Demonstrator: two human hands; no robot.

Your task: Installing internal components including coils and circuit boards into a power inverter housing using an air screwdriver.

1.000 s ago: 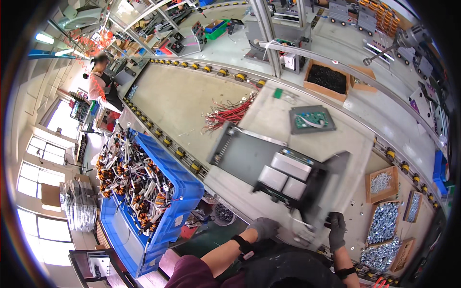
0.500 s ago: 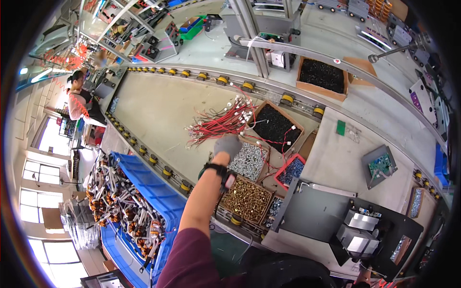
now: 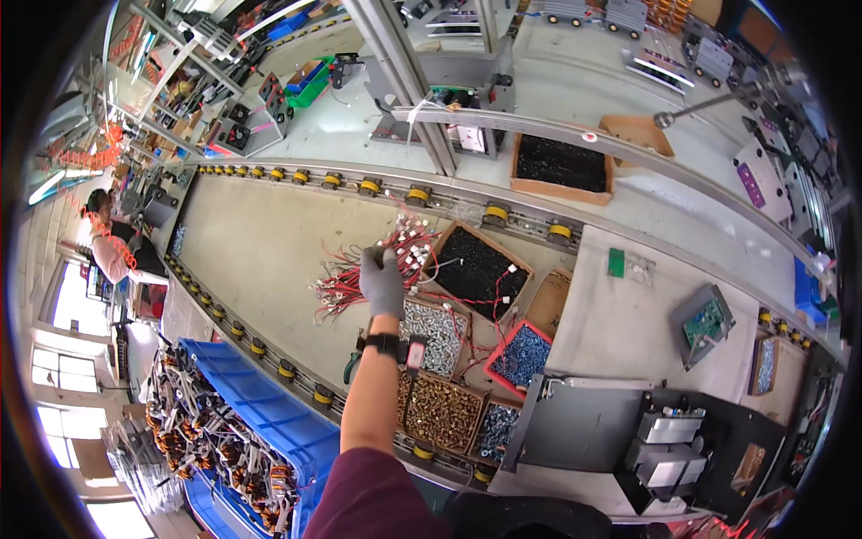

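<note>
My left hand (image 3: 383,286), in a grey glove with a black band at the wrist, reaches into a pile of thin red wires with white connectors (image 3: 411,244). Its fingers are drawn together at the wires; the fingertips are partly hidden. Right beside the pile stands a carton of small black parts (image 3: 471,260). Below the hand is a box of silver screws (image 3: 433,337), and nearer to me a box of brass-coloured fasteners (image 3: 440,413). Several red wires trail over the boxes toward a red tray of blue-tinted small parts (image 3: 521,357). My right hand is not in view.
A blue crate of cable assemblies (image 3: 296,440) stands at the near left. A dark metal housing (image 3: 584,422) lies at the near right, a green circuit board on a bracket (image 3: 705,323) beyond it. Yellow rollers (image 3: 418,195) line the bench. A person (image 3: 117,247) stands far left.
My left hand has moved from above the silver screws onto the red wires. The whole view has shifted, so the bench things sit farther left.
</note>
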